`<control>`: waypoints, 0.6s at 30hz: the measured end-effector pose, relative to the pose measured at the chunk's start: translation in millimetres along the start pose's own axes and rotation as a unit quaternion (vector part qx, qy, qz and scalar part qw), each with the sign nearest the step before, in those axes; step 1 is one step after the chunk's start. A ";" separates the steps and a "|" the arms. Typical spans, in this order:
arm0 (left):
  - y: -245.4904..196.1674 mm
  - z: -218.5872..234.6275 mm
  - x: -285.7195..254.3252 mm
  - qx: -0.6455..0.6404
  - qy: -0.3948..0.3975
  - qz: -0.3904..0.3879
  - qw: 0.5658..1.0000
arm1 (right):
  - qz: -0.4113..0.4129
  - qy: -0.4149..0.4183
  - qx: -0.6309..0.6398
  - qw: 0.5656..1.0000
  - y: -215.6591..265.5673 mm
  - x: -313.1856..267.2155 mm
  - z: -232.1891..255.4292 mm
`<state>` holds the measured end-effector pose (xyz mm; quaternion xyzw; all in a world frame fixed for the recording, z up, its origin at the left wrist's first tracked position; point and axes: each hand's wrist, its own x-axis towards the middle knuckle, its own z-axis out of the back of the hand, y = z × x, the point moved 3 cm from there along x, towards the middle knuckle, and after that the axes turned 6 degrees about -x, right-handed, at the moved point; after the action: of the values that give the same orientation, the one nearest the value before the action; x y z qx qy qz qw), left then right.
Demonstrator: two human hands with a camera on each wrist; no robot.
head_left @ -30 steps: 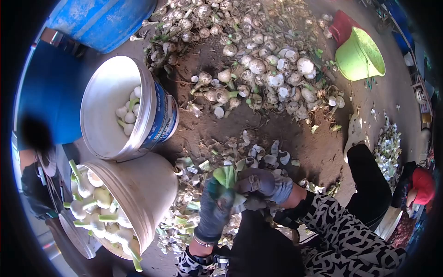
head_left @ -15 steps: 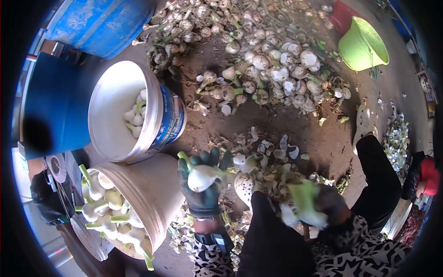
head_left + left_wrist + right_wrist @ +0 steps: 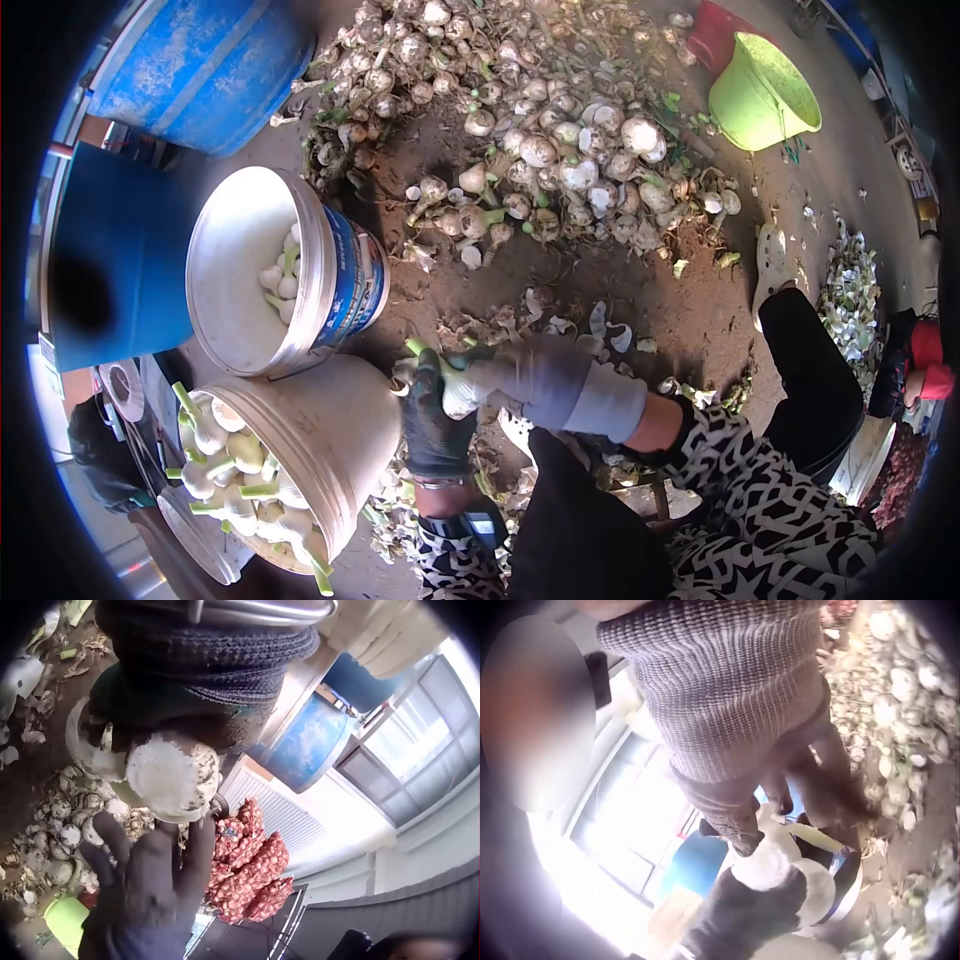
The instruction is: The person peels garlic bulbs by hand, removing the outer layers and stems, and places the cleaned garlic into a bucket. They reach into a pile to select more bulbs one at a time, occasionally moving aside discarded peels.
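Observation:
A white garlic bulb point(image 3: 459, 396) with a short green stem is held in my left hand point(image 3: 440, 435), which wears a dark green-black glove and curls round it. My right hand point(image 3: 545, 380), in a grey knit-cuffed glove, comes across from the right and is blurred over the bulb. In the right wrist view its thumb point(image 3: 742, 838) presses on the bulb point(image 3: 761, 870) and the fingers lie at the far side. The left wrist view shows the bulb's pale cut root end point(image 3: 161, 776), a loop of loose skin point(image 3: 94, 746) beside it, and the right fingers point(image 3: 150, 862) just below.
A white bucket point(image 3: 350, 450) lies tilted at left, full of peeled garlic bulbs. Behind it another bucket point(image 3: 235, 270) holds several. Unpeeled bulbs point(image 3: 560, 150) are heaped ahead, with peelings under my hands. A lime-green bucket point(image 3: 765, 95) and blue barrels point(image 3: 210, 75) stand further off.
Both hands were together at first; then the right swung away right with a green-and-white peel while the left held the bulb in its palm. Now the right is back at the bulb, without that peel.

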<state>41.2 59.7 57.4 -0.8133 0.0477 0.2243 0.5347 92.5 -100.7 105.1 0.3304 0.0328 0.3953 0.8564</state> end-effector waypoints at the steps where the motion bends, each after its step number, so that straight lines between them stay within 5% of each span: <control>1: 3.5 -2.5 -0.6 -0.286 0.036 0.095 0.953 | -0.001 0.004 0.002 1.000 -2.8 -4.9 -2.1; 5: 17.9 6.5 -2.4 -0.433 0.038 0.151 0.888 | -0.028 0.123 0.120 0.985 -2.0 -40.7 8.9; 6: 11.1 -1.4 -8.4 -0.423 -0.027 0.144 0.894 | -0.029 0.175 0.327 0.928 7.1 -57.6 6.9; 7: 10.5 -1.5 -8.3 -0.500 -0.007 0.122 0.857 | -0.028 0.218 0.519 0.826 14.4 -70.2 9.0; 8: 13.1 3.5 -5.5 -0.501 -0.035 0.113 0.857 | -0.030 0.217 0.521 0.825 15.9 -75.9 19.7; 10: 17.1 11.6 -0.1 -0.511 -0.040 0.072 0.855 | -0.018 0.208 0.676 0.707 19.5 -77.9 44.2; 11: 15.9 9.2 -1.5 -0.511 -0.037 0.071 0.856 | -0.016 0.207 0.674 0.709 18.5 -72.5 44.2; 12: 15.3 4.3 -2.6 -0.511 -0.039 0.079 0.855 | -0.117 0.205 0.502 0.832 10.5 -63.0 36.3; 13: 15.3 0.1 -3.3 -0.510 -0.040 0.086 0.855 | -0.211 0.189 0.301 0.910 1.9 -54.5 29.4; 14: 22.0 1.6 -2.9 -0.515 -0.018 0.105 0.850 | -0.213 0.149 0.239 0.936 -0.8 -46.2 15.1; 15: 31.7 3.9 -4.6 -0.365 0.041 0.045 0.929 | -0.213 0.109 0.176 0.955 -5.9 -38.0 -5.8; 17: 33.7 -2.3 -3.1 -0.457 -0.034 0.075 0.886 | -0.174 0.088 0.095 0.976 -8.7 -18.1 -41.8; 18: 32.3 8.8 -7.3 -0.196 0.021 -0.069 0.978 | -0.172 0.103 0.247 0.948 -5.7 -19.8 -42.7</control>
<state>21.6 52.6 30.2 -0.9082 -0.0423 0.1753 0.3777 69.1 -94.1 64.3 0.4784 0.2732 0.2534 0.7951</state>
